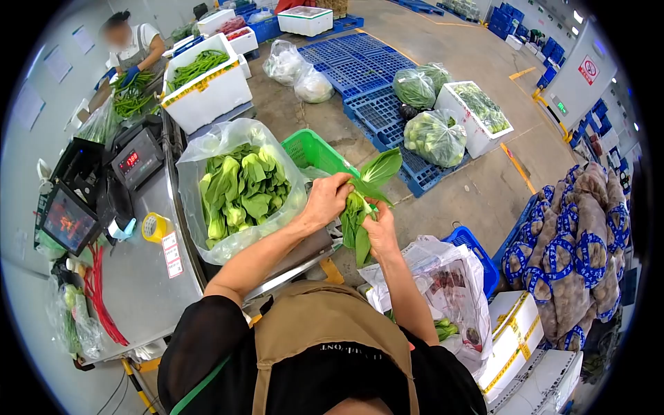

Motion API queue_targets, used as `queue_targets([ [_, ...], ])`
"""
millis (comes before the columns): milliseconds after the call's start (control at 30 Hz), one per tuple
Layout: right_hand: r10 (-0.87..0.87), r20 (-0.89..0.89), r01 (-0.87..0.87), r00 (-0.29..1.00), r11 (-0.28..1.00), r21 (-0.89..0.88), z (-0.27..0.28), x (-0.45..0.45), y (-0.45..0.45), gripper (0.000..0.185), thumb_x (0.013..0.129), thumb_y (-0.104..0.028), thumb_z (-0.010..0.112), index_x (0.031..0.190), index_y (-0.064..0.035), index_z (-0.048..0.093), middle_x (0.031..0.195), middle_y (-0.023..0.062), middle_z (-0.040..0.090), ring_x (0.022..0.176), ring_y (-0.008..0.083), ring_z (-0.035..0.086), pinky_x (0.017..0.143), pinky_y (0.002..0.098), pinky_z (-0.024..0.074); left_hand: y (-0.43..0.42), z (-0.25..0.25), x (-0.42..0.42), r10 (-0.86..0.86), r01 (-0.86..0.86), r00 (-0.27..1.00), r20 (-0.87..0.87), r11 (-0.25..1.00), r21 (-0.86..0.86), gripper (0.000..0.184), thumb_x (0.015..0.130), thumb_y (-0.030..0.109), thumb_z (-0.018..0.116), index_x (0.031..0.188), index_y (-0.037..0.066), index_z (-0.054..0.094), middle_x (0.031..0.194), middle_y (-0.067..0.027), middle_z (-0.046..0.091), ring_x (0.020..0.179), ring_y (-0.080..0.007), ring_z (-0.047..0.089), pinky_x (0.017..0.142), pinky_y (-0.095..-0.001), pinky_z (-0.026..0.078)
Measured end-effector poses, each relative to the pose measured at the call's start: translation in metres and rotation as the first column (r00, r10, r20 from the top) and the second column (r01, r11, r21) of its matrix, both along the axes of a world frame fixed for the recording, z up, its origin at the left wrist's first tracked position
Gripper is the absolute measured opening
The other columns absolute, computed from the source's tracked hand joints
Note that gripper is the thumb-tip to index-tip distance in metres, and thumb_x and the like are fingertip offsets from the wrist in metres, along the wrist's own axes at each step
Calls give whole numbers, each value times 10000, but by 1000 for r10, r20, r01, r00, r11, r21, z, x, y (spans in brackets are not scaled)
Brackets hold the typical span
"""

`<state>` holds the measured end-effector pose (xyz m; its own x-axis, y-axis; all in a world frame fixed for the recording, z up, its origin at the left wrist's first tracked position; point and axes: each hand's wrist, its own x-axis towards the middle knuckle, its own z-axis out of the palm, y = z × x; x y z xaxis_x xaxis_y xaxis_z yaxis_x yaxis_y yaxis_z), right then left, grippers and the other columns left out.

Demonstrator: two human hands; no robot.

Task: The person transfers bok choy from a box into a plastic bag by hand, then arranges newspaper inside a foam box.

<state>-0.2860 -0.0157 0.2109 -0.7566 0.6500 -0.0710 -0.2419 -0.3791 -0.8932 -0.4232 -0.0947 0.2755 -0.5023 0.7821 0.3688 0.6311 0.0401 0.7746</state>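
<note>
In front of my body, both hands are on a head of bok choy (356, 214), its green leaves pointing up and down. My left hand (328, 200) pinches it from the left, fingers closed. On the other side my right hand (380, 230) grips the pale stalks. A clear plastic bag (294, 200) on the metal table stands open to the left, with many heads of bok choy (242, 187) inside. Just beyond my hands is a green crate (319, 148). Below my right forearm, a paper-lined box (443, 270) has some greens (446, 328) in it.
A scale (137, 159), yellow tape (155, 227) and red ties (100, 297) lie on the metal table (155, 304). A foam box of green peppers (207, 93) stands at its far end, near a co-worker (135, 48). Blue pallets (353, 62) cover floor ahead; netted sacks (570, 256) stand right.
</note>
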Motion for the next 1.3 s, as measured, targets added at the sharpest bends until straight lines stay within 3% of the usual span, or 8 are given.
queue_targets([
  [133, 190, -280, -324, 941, 747, -581, 31, 11, 16, 390, 883, -115, 637, 1234, -32, 488, 1138, 94, 595, 974, 235, 620, 812, 351, 535, 1, -3, 2, -36, 68, 984, -173, 981, 184, 209, 833, 31, 617, 1040, 4, 616, 890, -187, 654, 732, -323, 653, 654, -360, 511],
  [433, 175, 171, -177, 969, 984, -3, 27, -7, 1, 223, 872, -117, 626, 1068, -67, 531, 772, 25, 563, 620, 117, 524, 529, 261, 408, 9, -7, -18, -346, 334, 929, -132, 937, -102, 256, 883, 154, 560, 1057, -33, 583, 911, -213, 632, 787, -399, 619, 680, -419, 496],
  [700, 36, 313, -291, 949, 480, 827, 37, -5, 2, 362, 808, -63, 622, 1151, 25, 547, 850, 144, 654, 752, 208, 624, 681, 340, 482, 17, -28, -34, -148, 210, 959, 240, 944, -255, 283, 945, 252, 499, 854, -13, 534, 686, -126, 565, 616, -217, 542, 574, -362, 420],
  [800, 87, 274, -266, 958, 633, 727, 46, -3, 3, 494, 798, -44, 636, 1265, 22, 490, 972, 193, 652, 859, 234, 639, 765, 344, 485, 21, -29, -43, -86, 212, 849, 521, 959, -187, 308, 943, 286, 517, 847, -5, 538, 660, -65, 552, 589, -129, 500, 535, -299, 391],
  [967, 56, 117, -122, 992, 709, 695, 47, -5, 4, 725, 761, -33, 697, 1393, -2, 342, 1083, 189, 615, 919, 236, 618, 812, 327, 479, 52, -40, -102, 138, 1, 950, 281, 896, -444, 434, 895, 356, 586, 1056, -46, 558, 807, -134, 627, 713, -191, 610, 643, -332, 479],
  [1100, -99, 136, -66, 986, 518, 853, 33, -8, 11, 828, 742, -72, 735, 1425, -1, 273, 1134, 198, 576, 995, 231, 585, 871, 327, 458, 56, -95, -123, 226, -258, 966, -126, 875, -411, 684, 822, 456, 649, 1238, -62, 487, 974, -250, 643, 936, -326, 643, 817, -400, 497],
  [1167, -165, 119, -38, 979, 427, 904, 30, -12, 10, 848, 735, -87, 747, 1429, 0, 267, 1171, 195, 550, 1038, 219, 560, 901, 328, 444, 44, -98, -120, 80, -65, 997, 20, 914, -400, 670, 797, 450, 665, 1246, -22, 507, 1076, -250, 632, 998, -366, 615, 860, -401, 485],
  [1300, 176, 191, -239, 966, 892, 383, 34, -14, 4, 660, 889, -101, 535, 1464, -29, 219, 1162, 102, 531, 971, 163, 537, 853, 296, 450, -16, -63, -83, 64, -41, 994, 86, 968, -246, 374, 803, 265, 636, 1057, -10, 643, 968, -215, 666, 862, -324, 656, 795, -392, 514],
])
